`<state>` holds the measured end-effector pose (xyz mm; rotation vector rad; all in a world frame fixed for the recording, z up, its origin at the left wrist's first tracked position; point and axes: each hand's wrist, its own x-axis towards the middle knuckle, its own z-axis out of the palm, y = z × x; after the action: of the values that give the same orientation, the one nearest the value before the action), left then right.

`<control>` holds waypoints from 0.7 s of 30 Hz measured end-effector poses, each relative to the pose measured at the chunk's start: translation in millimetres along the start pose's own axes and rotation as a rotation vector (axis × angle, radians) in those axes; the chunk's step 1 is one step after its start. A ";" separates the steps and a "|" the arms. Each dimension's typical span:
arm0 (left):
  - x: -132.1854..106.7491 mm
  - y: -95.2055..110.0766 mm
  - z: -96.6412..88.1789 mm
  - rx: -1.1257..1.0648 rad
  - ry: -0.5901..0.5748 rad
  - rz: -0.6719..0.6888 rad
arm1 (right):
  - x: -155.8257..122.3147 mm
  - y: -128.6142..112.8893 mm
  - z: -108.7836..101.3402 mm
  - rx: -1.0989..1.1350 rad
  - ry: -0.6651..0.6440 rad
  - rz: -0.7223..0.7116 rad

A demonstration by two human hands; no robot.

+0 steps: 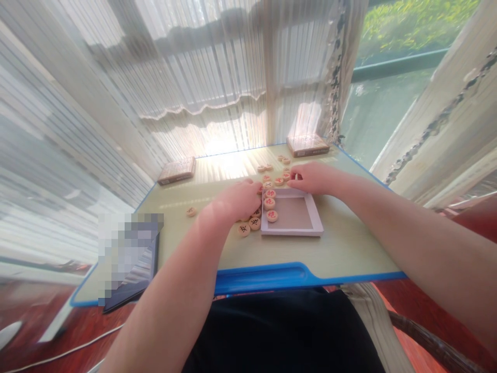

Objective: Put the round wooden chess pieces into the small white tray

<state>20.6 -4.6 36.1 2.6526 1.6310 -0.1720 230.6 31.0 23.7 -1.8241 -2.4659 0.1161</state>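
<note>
So the work here is all xiangqi pieces and one shallow white tray (317, 225), sitting on a pale green surface (349, 248) with a blue edge. Three red-character pieces (269, 203) are in the tray, lined up roughly front to back along its left wall, and the rest of its floor is bare. The left hand (245, 201) is at the outside of that wall, fingers bent down over a bunch of black-character pieces (254, 223), a couple of them poking out in front; a red one is right by the fingertips, but I honestly can't tell if it's pinched. The right hand (310, 177) is just past the tray's far rim, fingers curled with a narrow gap to the thumb, right next to some loose pieces (279, 181), mostly red; can't tell if it's got one either. More little groups lie further back, plus one black-character loner (190, 211) off to the left. Two flat boxes sit at the back, one left (177, 171), one right (308, 145), and a tablet-like device (134, 291), partly pixelated, is on the near left.
</note>
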 end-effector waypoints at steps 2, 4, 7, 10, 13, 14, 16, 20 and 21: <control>-0.2 0.3 -0.4 -0.008 -0.004 -0.004 | -0.2 -0.4 -0.6 0.000 -0.008 0.008; -0.4 0.8 -0.7 -0.007 -0.010 -0.010 | -0.6 -1.3 -1.4 0.002 -0.016 0.019; -0.5 1.5 -1.0 0.013 -0.015 -0.006 | -1.7 -2.8 -2.7 -0.007 -0.017 0.018; -0.8 2.3 -1.3 0.031 -0.024 0.000 | -2.5 -3.5 -3.5 -0.019 -0.017 0.006; -1.6 3.3 -1.8 0.032 -0.037 -0.009 | -2.6 -3.3 -3.6 -0.021 -0.026 -0.004; -2.0 3.5 -2.0 0.034 -0.037 -0.009 | -2.5 -3.1 -3.5 -0.020 -0.029 -0.006; -2.6 3.8 -2.0 0.036 -0.031 -0.006 | -2.3 -2.6 -3.3 -0.019 -0.028 -0.008; -2.9 3.1 -1.6 0.034 -0.026 0.010 | -2.3 -2.4 -3.3 -0.018 -0.020 -0.017; -2.7 2.9 -1.6 0.032 -0.028 0.010 | -2.4 -2.5 -3.4 -0.016 -0.021 -0.017</control>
<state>22.1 -8.3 37.9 2.6690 1.6203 -0.2359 229.2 28.0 27.3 -1.8166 -2.5033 0.1153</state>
